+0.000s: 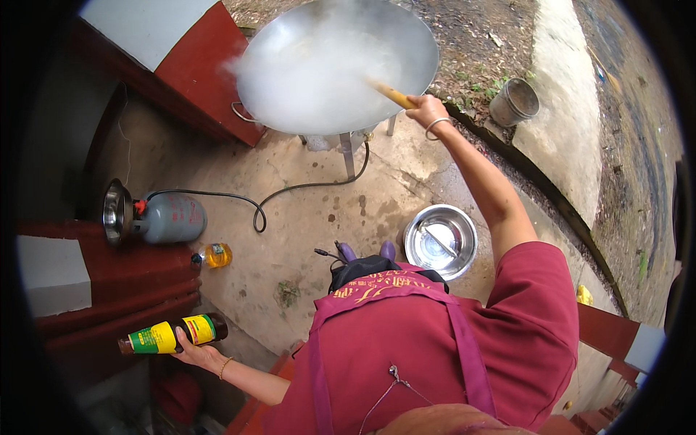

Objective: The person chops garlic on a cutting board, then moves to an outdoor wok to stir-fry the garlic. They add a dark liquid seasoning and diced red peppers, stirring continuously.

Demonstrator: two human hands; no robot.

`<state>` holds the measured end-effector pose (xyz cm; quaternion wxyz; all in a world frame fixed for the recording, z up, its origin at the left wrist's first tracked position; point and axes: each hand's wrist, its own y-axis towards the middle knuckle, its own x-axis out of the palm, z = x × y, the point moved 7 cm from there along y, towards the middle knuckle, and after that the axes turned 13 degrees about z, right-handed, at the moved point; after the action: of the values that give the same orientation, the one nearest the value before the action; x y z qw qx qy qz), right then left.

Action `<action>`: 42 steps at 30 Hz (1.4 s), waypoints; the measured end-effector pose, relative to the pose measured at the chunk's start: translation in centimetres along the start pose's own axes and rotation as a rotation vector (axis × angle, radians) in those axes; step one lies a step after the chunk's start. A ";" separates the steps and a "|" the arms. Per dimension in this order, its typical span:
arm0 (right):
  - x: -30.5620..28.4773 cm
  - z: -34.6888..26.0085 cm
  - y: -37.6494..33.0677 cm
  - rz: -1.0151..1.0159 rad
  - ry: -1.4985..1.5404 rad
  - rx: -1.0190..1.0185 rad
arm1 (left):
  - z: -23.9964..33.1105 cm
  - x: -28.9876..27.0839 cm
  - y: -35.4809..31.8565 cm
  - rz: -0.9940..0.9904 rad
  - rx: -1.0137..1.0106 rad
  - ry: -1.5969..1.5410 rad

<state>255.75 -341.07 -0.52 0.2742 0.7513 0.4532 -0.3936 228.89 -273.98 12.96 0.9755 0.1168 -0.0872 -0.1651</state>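
Evidently both hands are full: the person's left hand is curled around a dark glass bottle with a yellow-and-green label, held out at the near left, while the right hand has its grip closed about a tan wooden handle. That handle reaches into a wide, shallow grey metal wok at the far middle, where thick white steam hides its lower end and the contents. Scalding looks the likeliest mishap, as the right hand sits just beside the rim, near the steam. A hard shove might rock the wok on its metal legs. The bottle lies nearly sideways; if uncapped, which cannot be told, it could spill, and a slick surface could let it slip. The black rubber hose crossing the concrete floor from the grey gas cylinder could catch a foot.
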 end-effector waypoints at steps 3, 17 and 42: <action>-3.3 0.3 -1.8 -0.191 0.697 0.416 | -0.5 -0.8 0.2 0.045 -0.014 0.004; -25.9 -11.5 3.6 -0.221 -0.172 -0.219 | -1.8 -1.0 1.4 0.000 -0.036 -0.081; -15.2 -20.4 4.0 -0.525 -0.450 -0.088 | -5.4 -4.1 3.7 0.102 -0.105 0.011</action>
<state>262.05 -334.18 23.52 0.2890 0.4908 0.5758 -0.5866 227.31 -268.12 8.22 0.9878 0.0615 -0.0788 -0.1190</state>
